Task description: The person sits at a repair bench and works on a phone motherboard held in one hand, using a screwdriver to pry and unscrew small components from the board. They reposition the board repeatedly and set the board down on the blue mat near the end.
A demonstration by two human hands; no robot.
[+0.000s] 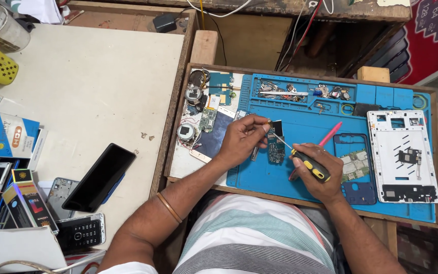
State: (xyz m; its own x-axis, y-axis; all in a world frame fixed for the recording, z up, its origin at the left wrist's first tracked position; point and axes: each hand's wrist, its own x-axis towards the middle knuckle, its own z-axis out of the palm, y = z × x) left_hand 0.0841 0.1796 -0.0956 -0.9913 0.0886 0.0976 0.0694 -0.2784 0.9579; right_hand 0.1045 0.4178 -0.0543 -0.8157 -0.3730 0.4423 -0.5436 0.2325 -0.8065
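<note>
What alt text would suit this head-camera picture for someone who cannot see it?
A person's right hand holds a yellow-and-black screwdriver to a small circuit board that the left hand steadies on a blue work mat. A white phone frame lies at the right, a black phone on the table at the left.

Both our forearms come up from the bottom edge, bare, converging toward centre. Left hand [242, 138] sits palm down, wrist straight, fingers curled, thumb and forefinger pinched together at the tips. Right hand [316, 170] is just beside it, fisted in a closed grip, knuckles up, thumb pressed on top, wrist slightly bent inward.
</note>
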